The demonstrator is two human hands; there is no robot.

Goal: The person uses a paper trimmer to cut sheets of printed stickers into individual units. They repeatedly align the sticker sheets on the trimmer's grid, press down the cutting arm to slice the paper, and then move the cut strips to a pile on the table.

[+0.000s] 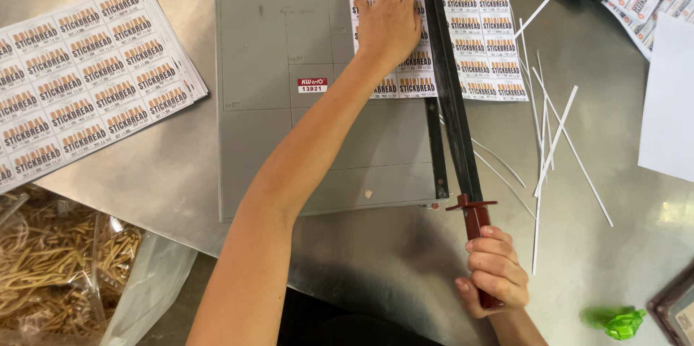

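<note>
Right hand (495, 274) nearest me clenched on trimmer handle (478, 224), blade arm (450, 86) running straight away from it, left hand (389, 17) flat, released, pinning label sheet (405, 82) left of blade.

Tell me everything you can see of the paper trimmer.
The paper trimmer is a grey, gridded flat board on a metal table. Its long dark blade arm lies down along the right edge. The right hand grips its reddish handle; the left hand presses a label sheet on the board.
</note>
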